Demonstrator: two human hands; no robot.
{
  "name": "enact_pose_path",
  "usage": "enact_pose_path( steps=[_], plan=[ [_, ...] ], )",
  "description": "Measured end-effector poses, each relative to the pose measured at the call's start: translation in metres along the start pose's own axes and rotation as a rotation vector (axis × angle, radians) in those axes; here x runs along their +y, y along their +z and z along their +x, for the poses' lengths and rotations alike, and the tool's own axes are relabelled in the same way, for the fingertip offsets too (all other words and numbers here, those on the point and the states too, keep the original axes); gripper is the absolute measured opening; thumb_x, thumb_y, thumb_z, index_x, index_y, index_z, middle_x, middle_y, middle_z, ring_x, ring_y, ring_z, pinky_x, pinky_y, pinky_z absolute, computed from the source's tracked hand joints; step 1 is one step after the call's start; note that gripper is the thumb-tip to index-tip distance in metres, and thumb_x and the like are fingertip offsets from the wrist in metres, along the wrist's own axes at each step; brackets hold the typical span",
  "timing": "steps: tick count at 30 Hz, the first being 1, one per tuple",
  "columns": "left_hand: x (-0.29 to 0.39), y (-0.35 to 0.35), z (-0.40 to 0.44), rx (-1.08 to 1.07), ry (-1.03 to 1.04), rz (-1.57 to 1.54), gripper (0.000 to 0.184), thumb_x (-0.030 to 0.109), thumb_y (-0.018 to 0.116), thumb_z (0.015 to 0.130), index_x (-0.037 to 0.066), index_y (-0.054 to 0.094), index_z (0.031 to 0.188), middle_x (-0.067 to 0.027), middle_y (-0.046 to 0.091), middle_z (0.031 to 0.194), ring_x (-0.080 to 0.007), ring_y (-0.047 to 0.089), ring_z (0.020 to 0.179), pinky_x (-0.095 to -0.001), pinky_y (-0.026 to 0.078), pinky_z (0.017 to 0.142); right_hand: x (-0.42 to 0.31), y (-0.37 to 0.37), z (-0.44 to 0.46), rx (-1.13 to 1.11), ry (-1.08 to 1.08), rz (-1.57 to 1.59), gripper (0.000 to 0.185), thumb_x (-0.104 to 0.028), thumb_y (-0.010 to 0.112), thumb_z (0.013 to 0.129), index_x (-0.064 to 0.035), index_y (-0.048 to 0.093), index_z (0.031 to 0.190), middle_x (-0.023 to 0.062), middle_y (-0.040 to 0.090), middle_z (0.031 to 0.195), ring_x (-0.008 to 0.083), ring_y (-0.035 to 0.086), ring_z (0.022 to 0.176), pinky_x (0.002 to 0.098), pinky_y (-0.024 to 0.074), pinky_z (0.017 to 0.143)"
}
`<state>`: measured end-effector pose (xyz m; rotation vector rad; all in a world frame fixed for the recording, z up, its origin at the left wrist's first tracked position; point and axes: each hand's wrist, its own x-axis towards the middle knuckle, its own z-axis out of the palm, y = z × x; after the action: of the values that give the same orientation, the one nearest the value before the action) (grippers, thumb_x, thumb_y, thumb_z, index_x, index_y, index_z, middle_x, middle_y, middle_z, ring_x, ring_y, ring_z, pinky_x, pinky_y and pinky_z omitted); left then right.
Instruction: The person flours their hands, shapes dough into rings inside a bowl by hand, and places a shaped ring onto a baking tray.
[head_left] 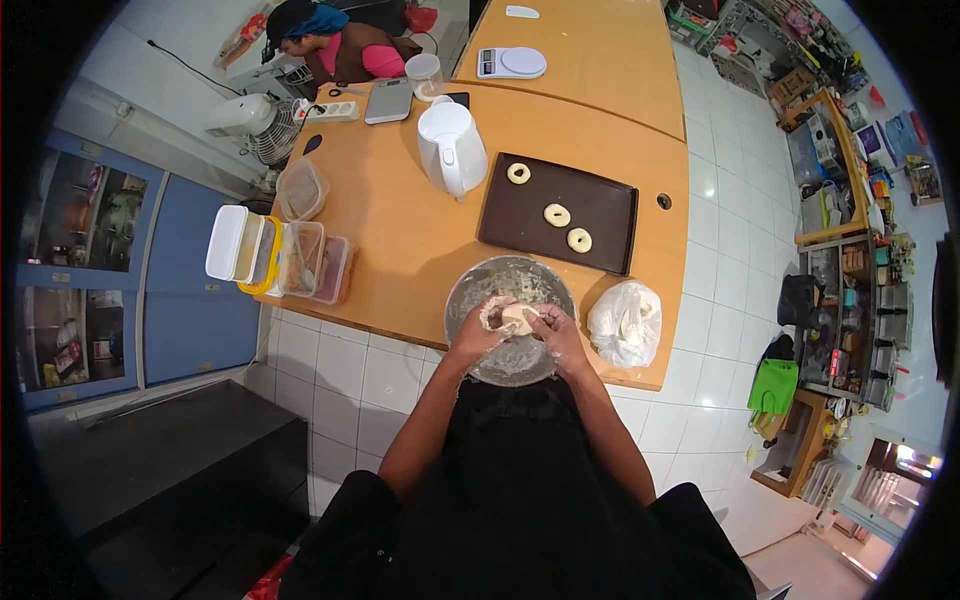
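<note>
Over a metal bowl (480,287) smeared with flour and dough, both hands hold one piece of pale dough (519,318). My left hand (481,330) is curled at the dough's left side, its fingers coated in flour. From the right, my right hand (560,335) presses the same piece with thumb and fingers. Behind the bowl to the right, a dark baking tray (515,220) carries three ring-shaped dough pieces, one of them at the tray's far left corner (518,174). A plastic bag (625,322) with pale contents lies right of the bowl.
A white kettle (452,148) stands behind the bowl on the wooden table (390,240). Plastic containers (318,262) crowd the table's left end. Farther back are a grey scale (389,101), a white scale (511,63) and a jar (424,77). A person (350,50) is at the far left.
</note>
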<state>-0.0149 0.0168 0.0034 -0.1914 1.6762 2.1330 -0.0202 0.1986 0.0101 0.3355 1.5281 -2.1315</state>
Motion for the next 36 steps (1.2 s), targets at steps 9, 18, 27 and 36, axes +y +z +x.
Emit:
enact_pose_path(
  steps=[9,18,27,36],
  plan=[
    [0.004,0.000,-0.003,-0.018,0.101,0.077,0.043,0.000,0.071,0.076,0.001,0.053,0.115,-0.0086,0.062,0.107,-0.0148,0.059,0.099,-0.0295,0.048,0.087,-0.004,-0.004,-0.004,-0.069,0.066,-0.081,0.034,-0.011,0.068,0.088,0.0040,0.057,0.116,0.0083,0.065,0.105,0.0122,0.060,0.094,0.0265,0.0469,0.083],
    [0.010,-0.005,-0.005,-0.041,-0.015,0.073,0.047,0.006,0.070,0.080,0.000,0.052,0.123,-0.0091,0.062,0.112,-0.0143,0.059,0.101,-0.0296,0.048,0.088,0.004,-0.005,-0.004,-0.068,0.047,-0.053,0.029,-0.010,0.065,0.089,0.0029,0.058,0.114,0.0072,0.065,0.103,0.0117,0.059,0.092,0.0266,0.0466,0.084],
    [0.007,-0.001,-0.009,-0.026,0.066,0.095,0.046,0.003,0.072,0.077,-0.001,0.054,0.120,-0.0078,0.064,0.109,-0.0139,0.061,0.098,-0.0286,0.049,0.086,-0.007,0.001,-0.010,-0.097,0.084,-0.058,0.033,-0.012,0.063,0.091,0.0029,0.055,0.119,0.0066,0.064,0.106,0.0116,0.058,0.095,0.0265,0.0455,0.085],
    [0.001,0.002,-0.006,0.047,0.089,0.214,0.044,0.000,0.071,0.073,0.001,0.057,0.115,-0.0078,0.065,0.105,-0.0140,0.061,0.097,-0.0289,0.049,0.085,0.007,-0.008,-0.007,-0.164,0.078,0.013,0.035,-0.016,0.062,0.092,0.0002,0.055,0.122,0.0041,0.062,0.111,0.0114,0.055,0.102,0.0273,0.0424,0.090]
  ],
)
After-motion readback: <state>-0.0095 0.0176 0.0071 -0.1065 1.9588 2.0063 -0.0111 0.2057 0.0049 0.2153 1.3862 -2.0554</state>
